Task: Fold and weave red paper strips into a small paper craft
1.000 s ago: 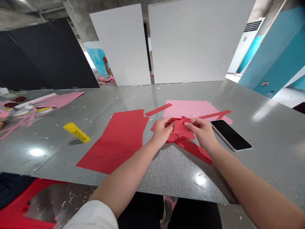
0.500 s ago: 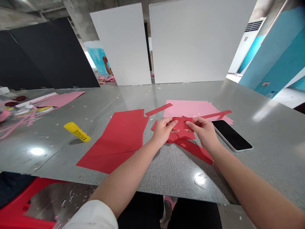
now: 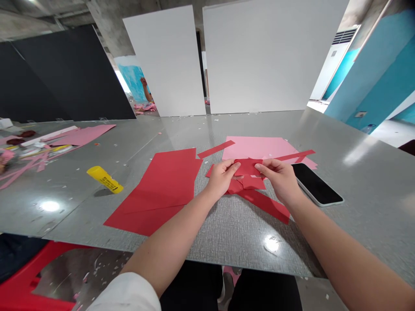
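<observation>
Left hand [image 3: 222, 178]: you're pinching red paper scrap [image 3: 248, 167] by its left edge
Right hand [image 3: 279, 181]: you're pinching its right edge, near black smartphone [image 3: 316, 184]
Scrap location: you're holding it over cut red strips [image 3: 266, 206], just below pink card [image 3: 256, 147]

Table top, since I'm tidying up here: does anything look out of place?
Mostly mess: white paper flecks are scattered over the metal table, and the jagged red paper pieces look roughly cut. The yellow glue stick lies tilted on its side, away from the papers.
</observation>
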Tool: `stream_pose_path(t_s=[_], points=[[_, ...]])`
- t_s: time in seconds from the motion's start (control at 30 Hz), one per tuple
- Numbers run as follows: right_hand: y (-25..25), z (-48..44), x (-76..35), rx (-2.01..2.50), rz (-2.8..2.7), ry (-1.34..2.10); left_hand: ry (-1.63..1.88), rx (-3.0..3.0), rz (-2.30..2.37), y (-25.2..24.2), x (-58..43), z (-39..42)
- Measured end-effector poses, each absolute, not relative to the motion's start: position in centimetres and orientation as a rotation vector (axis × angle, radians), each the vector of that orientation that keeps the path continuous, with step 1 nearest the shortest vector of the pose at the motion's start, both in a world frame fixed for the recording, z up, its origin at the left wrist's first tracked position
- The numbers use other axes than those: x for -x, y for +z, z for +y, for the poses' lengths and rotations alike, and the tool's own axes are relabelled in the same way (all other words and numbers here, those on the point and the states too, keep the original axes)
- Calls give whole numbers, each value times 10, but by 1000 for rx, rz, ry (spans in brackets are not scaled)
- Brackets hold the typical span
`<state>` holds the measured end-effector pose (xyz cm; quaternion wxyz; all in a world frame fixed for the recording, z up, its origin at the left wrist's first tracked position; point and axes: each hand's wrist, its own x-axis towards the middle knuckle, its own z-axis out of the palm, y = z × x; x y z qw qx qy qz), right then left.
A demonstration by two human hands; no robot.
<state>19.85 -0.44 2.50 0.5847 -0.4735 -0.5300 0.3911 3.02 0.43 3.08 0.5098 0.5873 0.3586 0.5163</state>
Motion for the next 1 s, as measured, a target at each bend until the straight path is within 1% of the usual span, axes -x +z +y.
stream_pose_path(t_s=[0.7,0.87,1.0], points=[[29,-5,-198,1023,-1109,967,1191,-1360,848,29,-30,6],[28,-4,-197,1031,-1102,924,1178,-1367,832,27,-30,7],[29,-6,-196,1028,-1093,965,1218,-1397,851,27,-29,7]])
